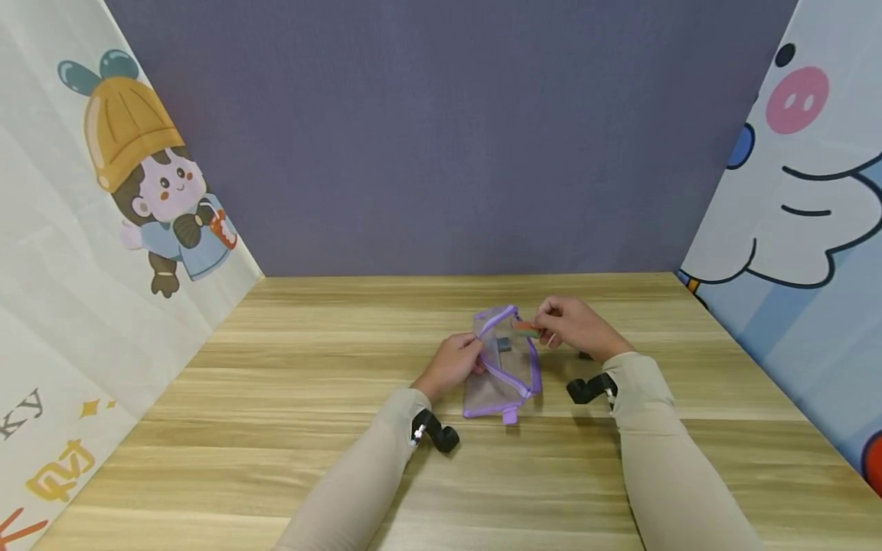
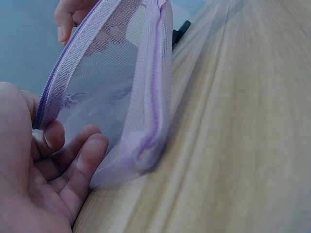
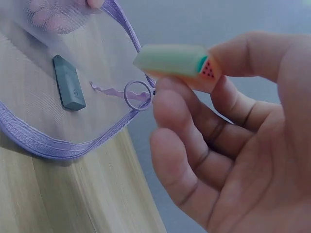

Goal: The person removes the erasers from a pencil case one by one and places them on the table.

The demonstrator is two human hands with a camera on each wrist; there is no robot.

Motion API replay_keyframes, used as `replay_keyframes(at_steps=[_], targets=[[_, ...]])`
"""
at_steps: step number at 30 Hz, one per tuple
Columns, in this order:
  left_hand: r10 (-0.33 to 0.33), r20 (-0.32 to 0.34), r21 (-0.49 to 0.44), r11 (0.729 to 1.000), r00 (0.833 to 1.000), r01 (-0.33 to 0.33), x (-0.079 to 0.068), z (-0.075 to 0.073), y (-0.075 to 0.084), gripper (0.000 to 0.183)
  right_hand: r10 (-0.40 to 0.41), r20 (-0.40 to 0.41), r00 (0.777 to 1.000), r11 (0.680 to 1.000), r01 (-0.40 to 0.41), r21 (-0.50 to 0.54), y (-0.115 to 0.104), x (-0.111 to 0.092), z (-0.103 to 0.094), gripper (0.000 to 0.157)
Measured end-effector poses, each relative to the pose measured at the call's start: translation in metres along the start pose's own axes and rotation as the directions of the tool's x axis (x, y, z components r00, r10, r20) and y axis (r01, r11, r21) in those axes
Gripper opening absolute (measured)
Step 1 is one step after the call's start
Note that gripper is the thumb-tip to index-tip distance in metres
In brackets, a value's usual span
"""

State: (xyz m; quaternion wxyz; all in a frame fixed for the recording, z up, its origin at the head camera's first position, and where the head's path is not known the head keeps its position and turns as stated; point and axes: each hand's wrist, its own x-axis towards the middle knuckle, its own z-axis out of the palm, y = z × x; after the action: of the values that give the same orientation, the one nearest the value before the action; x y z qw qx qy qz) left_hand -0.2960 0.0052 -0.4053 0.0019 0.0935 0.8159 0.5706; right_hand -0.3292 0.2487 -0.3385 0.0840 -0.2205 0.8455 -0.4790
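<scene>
A mesh pouch with purple zipper edging (image 1: pixel 536 371) lies on the table, its mouth spread apart. At its left side, my left hand (image 1: pixel 455 360) pinches the zipper edge between thumb and finger, the other fingers loosely bent against the mesh. My right hand (image 1: pixel 575 325) is at the pouch's right side, by the mouth. Between its thumb and fingers it holds a small green and orange bar with a watermelon print (image 3: pixel 170 58), like an eraser. Inside the pouch rests a dark grey block (image 3: pixel 69 83). A ring (image 3: pixel 126 95) and a wavy purple strip hang at the zipper's end.
The pouch lies on a wood-grain table (image 1: pixel 310 398). Black camera mounts (image 1: pixel 437 432) are strapped to both wrists. A grey panel (image 1: pixel 448 138) stands behind the table, with printed cartoon cloths on the left and right.
</scene>
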Motion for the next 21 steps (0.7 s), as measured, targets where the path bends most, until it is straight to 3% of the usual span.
replay_keyframes(at_steps=[21], targets=[[-0.006,0.001,-0.01,1.0,1.0,0.006,0.0005,0.0005,-0.0007,0.026,-0.015,0.023,1.0,1.0,0.015,-0.021,-0.0004,-0.0067,-0.0091,0.021]])
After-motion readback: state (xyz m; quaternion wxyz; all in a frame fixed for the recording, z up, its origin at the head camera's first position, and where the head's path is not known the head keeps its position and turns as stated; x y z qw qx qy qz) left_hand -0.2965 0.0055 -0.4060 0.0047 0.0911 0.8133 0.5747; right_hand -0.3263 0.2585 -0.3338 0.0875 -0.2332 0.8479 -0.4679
